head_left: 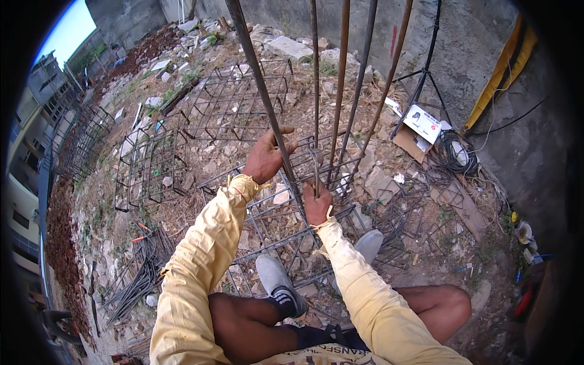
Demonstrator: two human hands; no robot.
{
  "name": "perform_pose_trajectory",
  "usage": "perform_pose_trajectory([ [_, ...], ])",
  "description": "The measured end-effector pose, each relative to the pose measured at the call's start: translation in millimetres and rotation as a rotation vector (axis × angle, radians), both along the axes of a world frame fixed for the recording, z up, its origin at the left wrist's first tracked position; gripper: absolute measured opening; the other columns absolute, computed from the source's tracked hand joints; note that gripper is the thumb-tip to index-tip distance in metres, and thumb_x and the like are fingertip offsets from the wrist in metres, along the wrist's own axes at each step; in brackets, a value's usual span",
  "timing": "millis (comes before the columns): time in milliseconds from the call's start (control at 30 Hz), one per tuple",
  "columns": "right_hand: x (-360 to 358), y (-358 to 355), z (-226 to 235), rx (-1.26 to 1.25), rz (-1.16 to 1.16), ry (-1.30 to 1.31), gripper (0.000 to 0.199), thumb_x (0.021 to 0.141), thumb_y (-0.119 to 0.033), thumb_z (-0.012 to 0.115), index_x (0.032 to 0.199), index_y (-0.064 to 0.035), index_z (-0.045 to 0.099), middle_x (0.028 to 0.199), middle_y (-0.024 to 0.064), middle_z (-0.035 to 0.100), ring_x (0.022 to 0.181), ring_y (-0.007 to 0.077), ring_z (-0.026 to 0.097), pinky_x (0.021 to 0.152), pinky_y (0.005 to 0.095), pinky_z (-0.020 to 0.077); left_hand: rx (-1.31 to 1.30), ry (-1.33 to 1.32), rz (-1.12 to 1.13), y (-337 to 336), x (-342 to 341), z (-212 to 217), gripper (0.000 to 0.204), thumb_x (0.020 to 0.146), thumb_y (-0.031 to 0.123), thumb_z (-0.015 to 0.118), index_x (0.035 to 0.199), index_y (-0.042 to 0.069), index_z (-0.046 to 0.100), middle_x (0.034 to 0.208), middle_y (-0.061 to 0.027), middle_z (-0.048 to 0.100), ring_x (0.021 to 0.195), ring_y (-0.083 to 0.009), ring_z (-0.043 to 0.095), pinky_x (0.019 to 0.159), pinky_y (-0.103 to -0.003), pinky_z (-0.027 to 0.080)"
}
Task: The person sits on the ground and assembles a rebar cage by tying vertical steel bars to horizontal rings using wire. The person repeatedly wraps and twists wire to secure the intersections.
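Observation:
Upright steel rebars point(342, 79) rise from a rebar cage point(267, 213) between my feet. My left hand point(264, 161) is at the leftmost, leaning rebar point(258, 79), which crosses in front of its fingers. Its index finger stretches out past the bar, and the other fingers are partly hidden. Lower and to the right, my right hand point(317, 204) is closed around a slim metal hand tool point(317, 163). The tool points up beside the upright bars; its exact kind is too small to make out. Both my sleeves are pale yellow.
More rebar cages point(237, 97) lie on rubble beyond. Loose rods point(143, 267) are piled at left. A tripod point(423, 76), a white box point(423, 123) and coiled black cable point(456, 152) stand at right by a concrete wall point(474, 67). Tangled wire point(395, 228) lies near my right foot.

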State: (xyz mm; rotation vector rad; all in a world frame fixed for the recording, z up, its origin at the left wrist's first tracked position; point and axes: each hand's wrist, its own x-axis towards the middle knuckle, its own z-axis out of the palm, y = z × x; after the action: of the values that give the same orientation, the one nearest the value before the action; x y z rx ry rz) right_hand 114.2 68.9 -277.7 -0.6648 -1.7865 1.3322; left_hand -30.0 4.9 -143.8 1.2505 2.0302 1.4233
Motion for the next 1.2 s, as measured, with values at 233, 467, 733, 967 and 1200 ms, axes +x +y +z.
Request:
perform_pose_trajectory([
  [233, -0.1, 2.9, -3.3, -0.01, -0.004, 0.053, 0.02, 0.092, -0.019, 0.06, 0.1, -0.0019, 0.064, 0.082, 0.0203, 0.066, 0.077, 0.0346, 0.067, 0.068, 0.0403, 0.0494, -0.233, -0.408, 0.227, -16.0, 16.4, -30.5, 0.061, 0.084, 0.038, 0.075, 0.121, -0.003, 0.049, 0.1, -0.0081, 0.063, 0.08, -0.0155, 0.063, 0.065, -0.029, 0.054],
  [467, 2.8, 9.7, 2.1, -0.102, 0.103, 0.009, 0.021, 0.093, -0.025, 0.059, 0.1, -0.0058, 0.063, 0.08, 0.0219, 0.064, 0.077, 0.0401, 0.064, 0.065, 0.0426, 0.0483, -0.247, -0.722, 0.203, -7.7, 23.7, -39.7, 0.025, 0.095, 0.033, 0.061, 0.087, 0.009, 0.063, 0.078, 0.0007, 0.058, 0.067, -0.0105, 0.056, 0.054, -0.027, 0.046],
  [733, 13.8, 25.0, 6.0, 0.041, 0.089, -0.096, 0.021, 0.091, -0.016, 0.059, 0.109, -0.0071, 0.067, 0.095, 0.0168, 0.07, 0.088, 0.0331, 0.067, 0.076, 0.0379, 0.0511, -0.11, -1.098, 0.169, -2.0, 17.7, -55.3, 0.011, 0.096, 0.022, 0.055, 0.098, 0.012, 0.059, 0.08, 0.0016, 0.063, 0.07, -0.011, 0.058, 0.061, -0.029, 0.047],
  [967, 13.1, 29.0, 9.1, 0.012, 0.108, -0.143, 0.022, 0.091, -0.017, 0.059, 0.109, -0.0063, 0.066, 0.092, 0.0177, 0.069, 0.087, 0.035, 0.067, 0.075, 0.0388, 0.0508, 0.219, -1.428, -0.076, -26.6, 13.3, -60.1, 0.023, 0.099, 0.017, 0.044, 0.113, 0.006, 0.058, 0.098, -0.0055, 0.067, 0.093, -0.0223, 0.066, 0.076, -0.038, 0.055],
  [1200, 14.1, 26.9, 10.3, -0.041, 0.129, -0.104, 0.023, 0.09, -0.017, 0.059, 0.109, -0.0065, 0.066, 0.09, 0.0172, 0.069, 0.085, 0.0348, 0.067, 0.075, 0.0392, 0.0506, 0.225, -1.365, -0.123, -42.0, -7.9, -83.5, 0.017, 0.098, 0.015, 0.053, 0.113, 0.007, 0.057, 0.094, -0.0031, 0.063, 0.084, -0.0157, 0.062, 0.074, -0.031, 0.054],
])
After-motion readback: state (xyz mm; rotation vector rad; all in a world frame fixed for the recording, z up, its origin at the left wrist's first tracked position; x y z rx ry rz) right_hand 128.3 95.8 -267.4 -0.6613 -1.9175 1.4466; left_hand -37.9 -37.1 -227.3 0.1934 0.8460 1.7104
